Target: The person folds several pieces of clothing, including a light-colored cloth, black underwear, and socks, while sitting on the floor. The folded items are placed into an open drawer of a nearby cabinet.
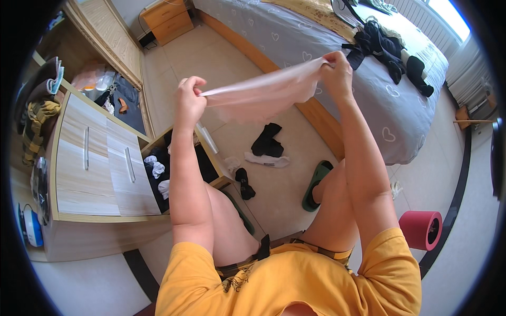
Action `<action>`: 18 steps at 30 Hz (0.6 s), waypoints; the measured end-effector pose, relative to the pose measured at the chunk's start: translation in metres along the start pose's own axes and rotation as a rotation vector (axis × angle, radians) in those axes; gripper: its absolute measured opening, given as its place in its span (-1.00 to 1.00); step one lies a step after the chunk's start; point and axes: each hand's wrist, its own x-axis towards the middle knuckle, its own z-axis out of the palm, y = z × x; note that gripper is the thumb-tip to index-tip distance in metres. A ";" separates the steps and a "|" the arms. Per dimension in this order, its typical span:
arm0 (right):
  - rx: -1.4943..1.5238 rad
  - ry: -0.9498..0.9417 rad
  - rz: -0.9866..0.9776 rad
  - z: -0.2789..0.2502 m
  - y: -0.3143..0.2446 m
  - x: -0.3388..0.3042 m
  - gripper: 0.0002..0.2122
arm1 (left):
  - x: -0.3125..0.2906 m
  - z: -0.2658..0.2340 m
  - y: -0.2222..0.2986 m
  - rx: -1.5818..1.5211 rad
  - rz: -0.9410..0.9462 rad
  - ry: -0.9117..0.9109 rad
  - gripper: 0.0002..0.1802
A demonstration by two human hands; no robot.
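A thin pale pink garment with a wavy lower edge (pixel 263 97) is stretched in the air between my two hands. Its left end is pinched in my left hand (pixel 191 100), above the open drawer (pixel 215 160). My right hand (pixel 338 73) grips the other end, near the side of the bed. The cloth hangs slightly slack in the middle, higher on the right. Below it on the floor lie a black sock (pixel 267 140), a white sock (pixel 267 159) and another dark sock (pixel 244 184). White bundled socks (pixel 157 167) sit inside the drawer, partly behind my left forearm.
A pale wooden cabinet (pixel 95 158) stands at left, with folded clothes on the shelf beside it. The bed (pixel 390 124) fills the upper right, with dark clothes (pixel 382 50) heaped on it. A green slipper (pixel 316 184) is on my right foot; a red cylinder (pixel 416 230) stands at right.
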 end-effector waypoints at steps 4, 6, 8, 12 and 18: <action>0.235 -0.005 0.092 -0.001 0.002 0.004 -0.85 | 0.005 -0.006 -0.026 0.171 -0.023 0.050 -0.69; 0.381 -0.127 0.075 0.003 0.018 0.011 -0.85 | 0.008 -0.006 -0.028 0.052 -0.115 -0.039 -0.77; 0.463 -0.276 0.059 0.007 0.018 0.011 -0.85 | 0.010 -0.014 -0.023 -0.053 -0.347 -0.202 -0.81; 0.481 -0.406 0.030 0.000 0.012 0.009 -0.76 | 0.013 -0.023 -0.037 -0.500 -0.439 -0.278 -0.76; 0.230 -0.233 -0.174 0.007 0.022 0.010 -0.77 | 0.012 -0.019 -0.020 -1.301 -0.412 -0.189 -0.73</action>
